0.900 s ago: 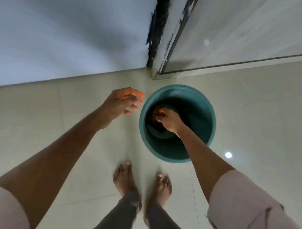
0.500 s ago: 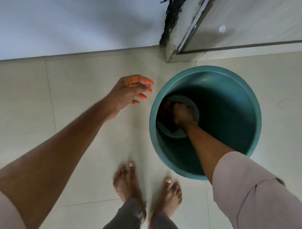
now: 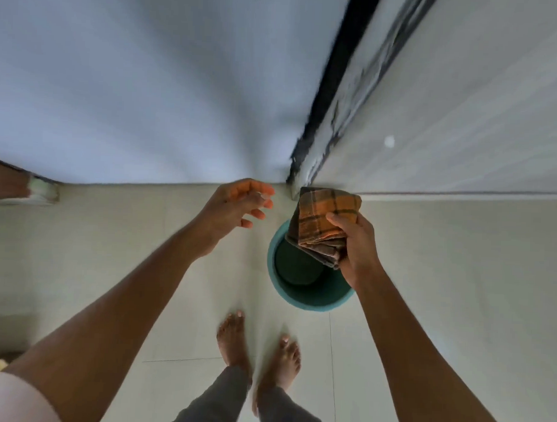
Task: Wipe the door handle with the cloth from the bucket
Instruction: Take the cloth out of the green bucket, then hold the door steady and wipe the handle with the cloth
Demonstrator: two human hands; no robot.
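A folded orange and brown checked cloth (image 3: pixel 322 223) is gripped in my right hand (image 3: pixel 356 245), held up above the teal bucket (image 3: pixel 312 298) that stands on the floor by the door frame. My left hand (image 3: pixel 236 206) hovers to the left of the cloth with fingers spread and holds nothing. The pale door (image 3: pixel 463 122) rises at the right. No door handle is in view.
A white wall (image 3: pixel 148 95) fills the upper left, with a dark gap (image 3: pixel 332 86) between it and the door frame. My bare feet (image 3: pixel 256 349) stand on pale floor tiles just in front of the bucket. A chipped wall corner (image 3: pixel 41 191) shows at far left.
My right hand has come up out of the bucket with the cloth in it. The view has risen away from the bucket, which now looks smaller. The left hand stays open.
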